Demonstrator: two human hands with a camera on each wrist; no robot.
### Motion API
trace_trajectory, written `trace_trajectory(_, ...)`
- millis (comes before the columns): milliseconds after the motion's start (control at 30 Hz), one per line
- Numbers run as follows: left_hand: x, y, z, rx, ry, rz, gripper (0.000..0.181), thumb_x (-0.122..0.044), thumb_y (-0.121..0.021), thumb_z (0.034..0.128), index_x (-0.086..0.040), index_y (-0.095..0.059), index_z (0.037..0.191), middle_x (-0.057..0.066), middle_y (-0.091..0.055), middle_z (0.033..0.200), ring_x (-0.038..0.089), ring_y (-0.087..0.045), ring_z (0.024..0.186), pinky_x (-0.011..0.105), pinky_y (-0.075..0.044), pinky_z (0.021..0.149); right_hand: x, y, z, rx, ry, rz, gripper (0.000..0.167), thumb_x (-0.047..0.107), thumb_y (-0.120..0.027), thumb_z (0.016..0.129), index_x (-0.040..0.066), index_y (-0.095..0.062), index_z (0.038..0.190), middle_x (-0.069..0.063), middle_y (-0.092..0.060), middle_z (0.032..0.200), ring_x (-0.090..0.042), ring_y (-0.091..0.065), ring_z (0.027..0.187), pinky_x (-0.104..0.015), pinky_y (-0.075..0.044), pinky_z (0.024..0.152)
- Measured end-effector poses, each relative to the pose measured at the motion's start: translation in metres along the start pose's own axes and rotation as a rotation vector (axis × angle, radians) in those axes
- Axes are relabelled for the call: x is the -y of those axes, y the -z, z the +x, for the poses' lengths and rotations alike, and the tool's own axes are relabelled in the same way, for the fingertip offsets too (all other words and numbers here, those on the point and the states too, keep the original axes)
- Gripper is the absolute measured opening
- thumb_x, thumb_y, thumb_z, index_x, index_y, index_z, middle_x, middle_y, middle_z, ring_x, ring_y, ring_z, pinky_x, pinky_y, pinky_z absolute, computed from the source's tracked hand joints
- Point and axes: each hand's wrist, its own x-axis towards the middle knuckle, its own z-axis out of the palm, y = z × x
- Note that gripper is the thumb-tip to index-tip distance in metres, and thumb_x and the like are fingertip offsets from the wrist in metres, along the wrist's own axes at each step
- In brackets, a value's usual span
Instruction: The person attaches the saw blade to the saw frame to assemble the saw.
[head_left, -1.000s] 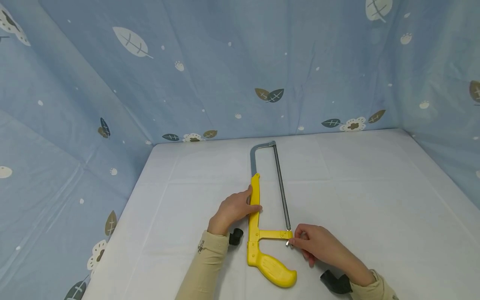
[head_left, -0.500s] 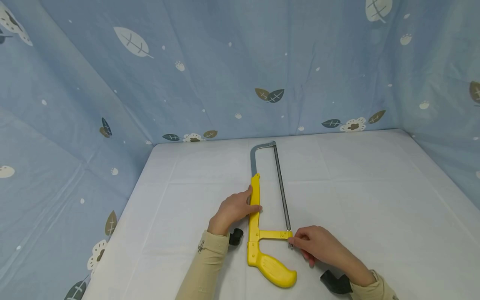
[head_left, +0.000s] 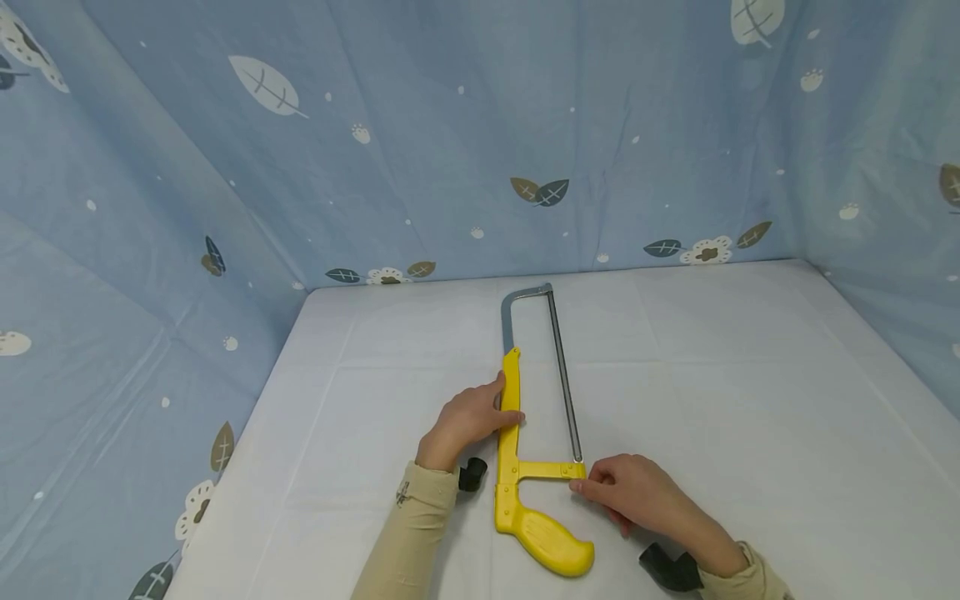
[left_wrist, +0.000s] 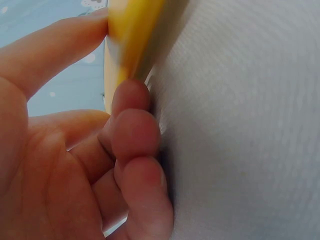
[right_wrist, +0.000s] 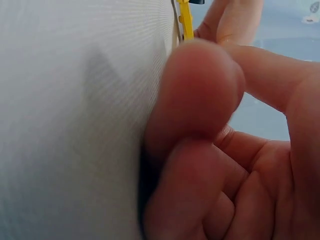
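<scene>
A hacksaw (head_left: 551, 542) with a yellow handle and frame lies flat on the white-covered table. Its narrow blade (head_left: 564, 379) runs along the right side, from the grey front bow to the yellow crossbar. My left hand (head_left: 465, 421) holds the yellow frame between thumb and fingers; in the left wrist view the thumb lies against the yellow frame (left_wrist: 142, 30) and the lower fingers rest on the cloth. My right hand (head_left: 637, 492) pinches the wing nut at the crossbar's right end, which thumb and fingers hide. Curled fingers fill the right wrist view.
White cloth (head_left: 712, 358) covers the table on both sides of the saw. Blue leaf-print fabric (head_left: 465, 150) hangs behind and at the sides. Black wrist-camera mounts (head_left: 670, 568) sit close to both wrists, low over the table.
My right thumb has shifted slightly left across the crossbar's end, and the silver wing nut seen earlier is now covered. The left hand and the hacksaw stay in place.
</scene>
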Motion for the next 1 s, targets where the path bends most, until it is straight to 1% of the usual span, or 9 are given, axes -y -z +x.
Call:
trace_trajectory(233, -0.0010, -0.0002, -0.0006, 0.012, 0.004, -0.005, 0.078, -0.049, -0.059, 0.0805, -0.015, -0.024, 0.142, 0.007, -0.045, 0.132, 0.022, -0.046, 0.112, 0.039, -0.037, 0.088, -0.0008, 0.0015, -0.0010, 0.028, 0.019, 0.027, 0.038, 0.054, -0.054, 0.080, 0.018, -0.059, 0.069, 0.003, -0.047, 0.043, -0.013, -0.044, 0.038, -0.025, -0.031, 0.040)
trace_trajectory(600, 0.0002, -0.0013, -0.0005, 0.006, -0.003, -0.005, 0.079, -0.048, -0.059, 0.0805, -0.015, -0.024, 0.142, 0.008, -0.045, 0.132, 0.021, -0.046, 0.111, 0.039, -0.038, 0.086, -0.0064, 0.0034, -0.0004, 0.068, 0.093, 0.094, 0.036, 0.048, -0.053, 0.084, 0.017, -0.059, 0.068, 0.004, -0.049, 0.045, -0.014, -0.048, 0.039, -0.024, -0.031, 0.038)
trace_trajectory(767, 0.0007, -0.0026, 0.0000, 0.010, -0.003, -0.002, 0.080, -0.048, -0.059, 0.0803, -0.015, -0.023, 0.143, 0.007, -0.044, 0.133, 0.020, -0.047, 0.109, 0.038, -0.038, 0.086, -0.0087, 0.0034, 0.0001, 0.086, 0.100, 0.109, 0.034, 0.046, -0.053, 0.085, 0.017, -0.060, 0.069, 0.004, -0.049, 0.045, -0.014, -0.048, 0.039, -0.023, -0.029, 0.038)
trace_trajectory(1000, 0.0012, -0.0018, 0.0010, -0.002, -0.010, -0.001, 0.080, -0.048, -0.059, 0.0803, -0.016, -0.023, 0.143, 0.006, -0.045, 0.132, 0.020, -0.047, 0.108, 0.038, -0.038, 0.086, -0.0079, 0.0042, 0.0011, 0.082, 0.102, 0.113, 0.032, 0.045, -0.054, 0.085, 0.018, -0.061, 0.070, 0.004, -0.049, 0.045, -0.014, -0.047, 0.039, -0.024, -0.030, 0.038)
